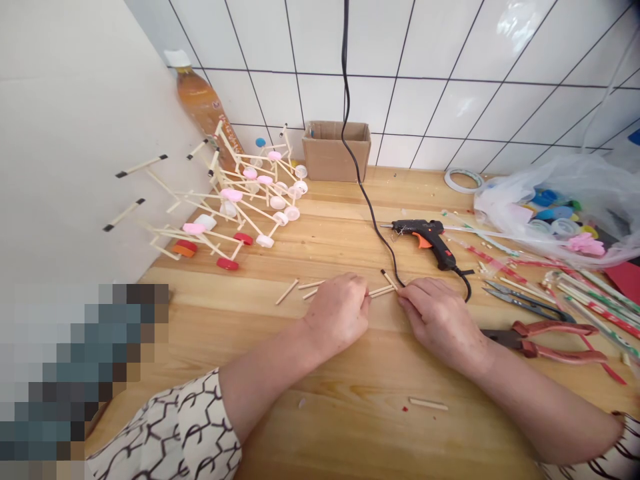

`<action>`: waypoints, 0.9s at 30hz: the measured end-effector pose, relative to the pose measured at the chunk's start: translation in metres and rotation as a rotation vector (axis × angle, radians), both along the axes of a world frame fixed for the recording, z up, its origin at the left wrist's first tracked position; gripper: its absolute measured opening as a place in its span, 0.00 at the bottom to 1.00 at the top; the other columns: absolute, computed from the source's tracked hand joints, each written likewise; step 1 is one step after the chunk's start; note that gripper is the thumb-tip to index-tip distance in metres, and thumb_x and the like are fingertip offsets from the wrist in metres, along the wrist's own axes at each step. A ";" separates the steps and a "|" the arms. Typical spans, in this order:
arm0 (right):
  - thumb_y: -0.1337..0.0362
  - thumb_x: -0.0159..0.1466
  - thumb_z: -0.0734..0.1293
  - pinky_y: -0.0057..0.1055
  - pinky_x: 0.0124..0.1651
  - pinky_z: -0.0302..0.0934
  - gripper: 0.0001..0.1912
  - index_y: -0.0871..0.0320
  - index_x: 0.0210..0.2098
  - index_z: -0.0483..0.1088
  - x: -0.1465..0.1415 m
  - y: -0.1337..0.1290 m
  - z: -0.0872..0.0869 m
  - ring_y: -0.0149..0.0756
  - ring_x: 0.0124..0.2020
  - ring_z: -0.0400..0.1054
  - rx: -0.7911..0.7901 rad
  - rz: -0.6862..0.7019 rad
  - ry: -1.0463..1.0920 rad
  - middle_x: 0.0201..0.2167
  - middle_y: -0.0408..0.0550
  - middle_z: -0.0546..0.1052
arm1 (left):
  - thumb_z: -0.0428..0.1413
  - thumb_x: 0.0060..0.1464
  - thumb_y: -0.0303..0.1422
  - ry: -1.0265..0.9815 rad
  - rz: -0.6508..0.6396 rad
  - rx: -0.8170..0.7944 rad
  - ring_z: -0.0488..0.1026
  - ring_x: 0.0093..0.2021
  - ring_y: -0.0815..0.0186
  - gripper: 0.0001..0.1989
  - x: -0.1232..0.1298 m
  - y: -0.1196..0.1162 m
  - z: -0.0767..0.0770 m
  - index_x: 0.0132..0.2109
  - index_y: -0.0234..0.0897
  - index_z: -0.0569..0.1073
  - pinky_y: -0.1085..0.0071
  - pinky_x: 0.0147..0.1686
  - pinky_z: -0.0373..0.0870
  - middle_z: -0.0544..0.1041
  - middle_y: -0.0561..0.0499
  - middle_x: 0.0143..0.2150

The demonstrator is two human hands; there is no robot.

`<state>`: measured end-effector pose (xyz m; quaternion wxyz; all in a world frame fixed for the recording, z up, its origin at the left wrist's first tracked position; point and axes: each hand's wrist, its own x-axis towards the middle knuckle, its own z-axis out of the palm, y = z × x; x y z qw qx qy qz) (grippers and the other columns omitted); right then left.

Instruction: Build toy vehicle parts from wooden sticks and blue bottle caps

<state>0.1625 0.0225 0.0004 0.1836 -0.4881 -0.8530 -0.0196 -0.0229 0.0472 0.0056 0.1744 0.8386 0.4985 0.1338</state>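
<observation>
My left hand (337, 313) is closed on thin wooden sticks (381, 291), whose ends poke out on both sides of the fingers. My right hand (435, 320) pinches a dark-tipped wooden stick (389, 281) between thumb and fingers, its lower end close to the sticks from my left hand. Whether the sticks are joined is hidden behind my fingers. A black hot glue gun (425, 239) lies on the wooden table (350, 373) just beyond my right hand. Its cord (373, 210) runs up toward the wall.
A stick model with bottle-cap wheels (240, 200) stands at the far left. Pliers with red handles (545, 343), scissors (525, 303) and a plastic bag of bottle caps (550, 213) lie right. A cardboard box (335, 152), tape roll (464, 180) and bottle (205, 107) stand behind.
</observation>
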 end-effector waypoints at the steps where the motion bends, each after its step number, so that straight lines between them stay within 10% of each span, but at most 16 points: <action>1: 0.72 0.63 0.60 0.33 0.34 0.59 0.12 0.64 0.27 0.73 0.000 0.000 0.000 0.39 0.29 0.68 -0.002 0.002 0.001 0.24 0.52 0.74 | 0.50 0.52 0.26 0.001 0.001 0.002 0.74 0.32 0.61 0.08 0.000 0.000 0.000 0.29 0.35 0.73 0.68 0.33 0.69 0.77 0.47 0.30; 27: 0.71 0.63 0.59 0.32 0.34 0.58 0.12 0.62 0.27 0.72 0.000 -0.001 0.001 0.38 0.29 0.67 -0.005 -0.009 -0.015 0.24 0.52 0.74 | 0.52 0.49 0.25 -0.036 0.038 -0.179 0.74 0.31 0.64 0.08 -0.004 0.004 0.011 0.31 0.35 0.76 0.69 0.34 0.69 0.78 0.48 0.31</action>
